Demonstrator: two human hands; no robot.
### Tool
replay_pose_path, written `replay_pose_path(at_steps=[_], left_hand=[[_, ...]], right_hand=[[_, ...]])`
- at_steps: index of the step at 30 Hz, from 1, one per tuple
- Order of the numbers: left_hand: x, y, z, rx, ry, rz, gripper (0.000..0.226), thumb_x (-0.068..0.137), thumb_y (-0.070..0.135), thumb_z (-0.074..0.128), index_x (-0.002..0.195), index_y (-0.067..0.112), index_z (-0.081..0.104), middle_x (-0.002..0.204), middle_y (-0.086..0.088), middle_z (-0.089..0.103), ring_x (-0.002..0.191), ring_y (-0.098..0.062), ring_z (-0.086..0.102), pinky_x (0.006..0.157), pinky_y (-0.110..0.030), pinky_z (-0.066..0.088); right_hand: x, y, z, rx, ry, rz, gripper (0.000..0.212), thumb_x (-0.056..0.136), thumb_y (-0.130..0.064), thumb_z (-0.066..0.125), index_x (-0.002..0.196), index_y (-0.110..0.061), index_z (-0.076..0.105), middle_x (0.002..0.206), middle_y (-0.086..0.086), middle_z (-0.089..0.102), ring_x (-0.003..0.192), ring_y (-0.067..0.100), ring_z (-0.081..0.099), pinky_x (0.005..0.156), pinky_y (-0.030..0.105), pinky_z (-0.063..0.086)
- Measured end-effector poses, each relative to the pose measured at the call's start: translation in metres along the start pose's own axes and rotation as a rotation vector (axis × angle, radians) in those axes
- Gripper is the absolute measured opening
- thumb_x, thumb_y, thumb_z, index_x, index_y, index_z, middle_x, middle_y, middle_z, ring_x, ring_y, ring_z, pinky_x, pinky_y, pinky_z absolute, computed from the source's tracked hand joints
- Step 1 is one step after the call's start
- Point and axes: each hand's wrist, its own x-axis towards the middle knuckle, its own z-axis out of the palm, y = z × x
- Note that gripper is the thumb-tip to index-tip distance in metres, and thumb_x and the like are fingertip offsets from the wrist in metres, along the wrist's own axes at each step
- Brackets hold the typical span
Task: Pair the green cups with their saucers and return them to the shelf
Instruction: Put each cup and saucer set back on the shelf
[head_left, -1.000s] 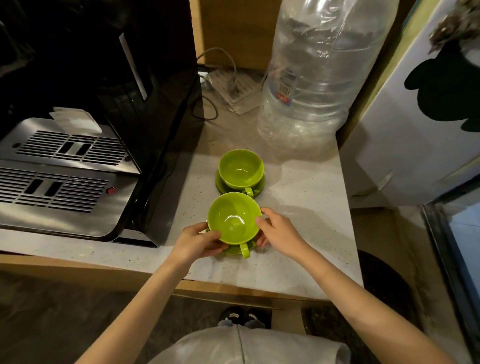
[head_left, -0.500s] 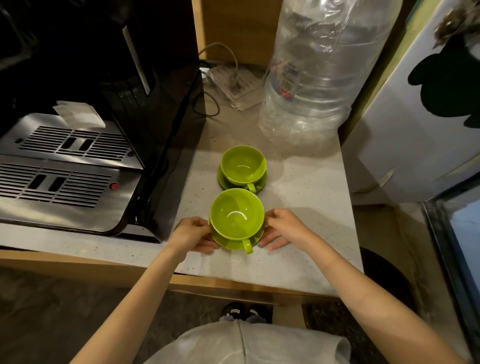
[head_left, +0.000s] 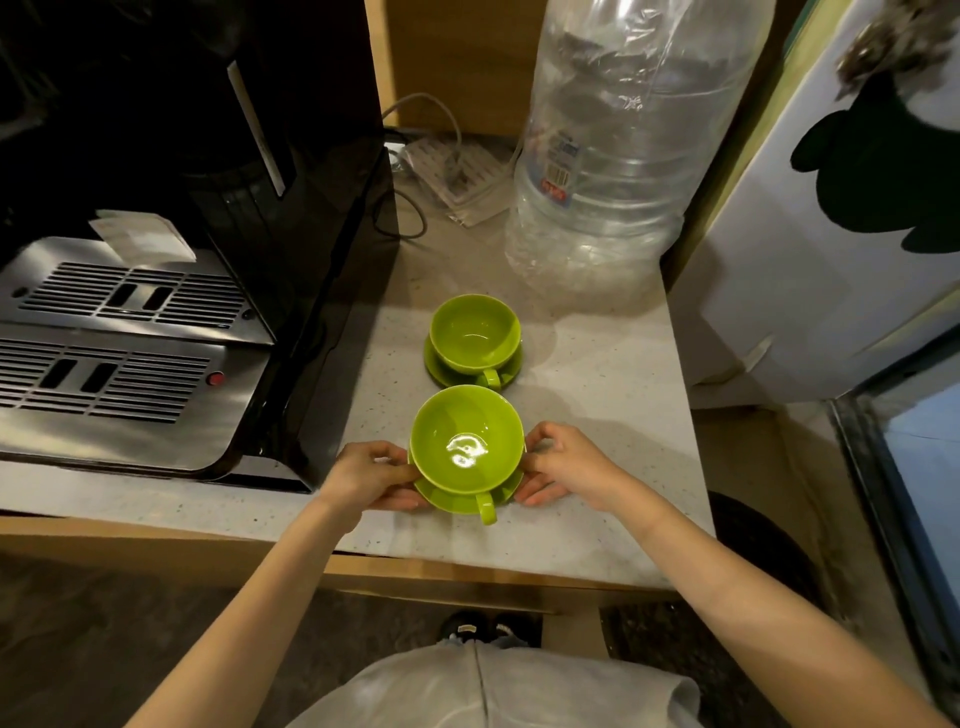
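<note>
Two green cups stand on green saucers on the pale counter. The near cup (head_left: 466, 441) rests on its saucer (head_left: 457, 500), handle pointing toward me. My left hand (head_left: 371, 475) grips the saucer's left edge and my right hand (head_left: 563, 465) grips its right edge, thumbs by the cup's rim. Just behind stands the far cup (head_left: 474, 332) on its own saucer (head_left: 511, 366), untouched, its handle also toward me.
A black and steel coffee machine (head_left: 156, 322) fills the left side. A big clear water bottle (head_left: 613, 150) stands at the back right, with a white power strip and cables (head_left: 457, 171) behind. The counter (head_left: 597, 441) ends at a wooden front edge; a white cabinet (head_left: 810, 260) stands to the right.
The near cup and saucer have shifted slightly nearer the front edge. My hands slid from the cup's sides down to the saucer's edges and closed on them.
</note>
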Motion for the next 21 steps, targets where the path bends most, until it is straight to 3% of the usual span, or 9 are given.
replay_pose_path(at_steps=[8,17,21], left_hand=[[-0.029,0.054,0.005,-0.12,-0.058,0.119,0.013,0.075,0.004,0.066,0.087,0.003,0.061,0.058,-0.011,0.072,0.051,-0.016,0.069,0.042,-0.018,0.053],[-0.049,0.165,0.033,-0.173,-0.072,0.357,0.006,0.077,0.006,0.063,0.082,0.005,0.067,0.048,-0.006,0.069,0.041,-0.008,0.063,0.041,-0.014,0.051],[-0.059,0.223,0.043,-0.181,-0.099,0.459,0.004,0.078,0.004,0.061,0.078,0.005,0.066,0.048,-0.004,0.068,0.041,-0.007,0.063,0.04,-0.012,0.048]], right_hand=[[-0.034,-0.042,-0.03,0.074,-0.001,-0.157,0.01,0.086,-0.007,0.059,0.085,-0.01,0.05,0.058,0.012,0.067,0.047,0.017,0.067,0.048,0.026,0.056],[-0.084,-0.13,-0.087,0.212,0.125,-0.364,0.008,0.086,0.0,0.056,0.093,-0.003,0.053,0.045,0.007,0.064,0.04,0.014,0.064,0.041,0.021,0.053],[-0.108,-0.177,-0.112,0.252,0.174,-0.459,0.005,0.087,0.0,0.054,0.085,-0.004,0.054,0.043,0.007,0.063,0.039,0.012,0.063,0.038,0.02,0.052]])
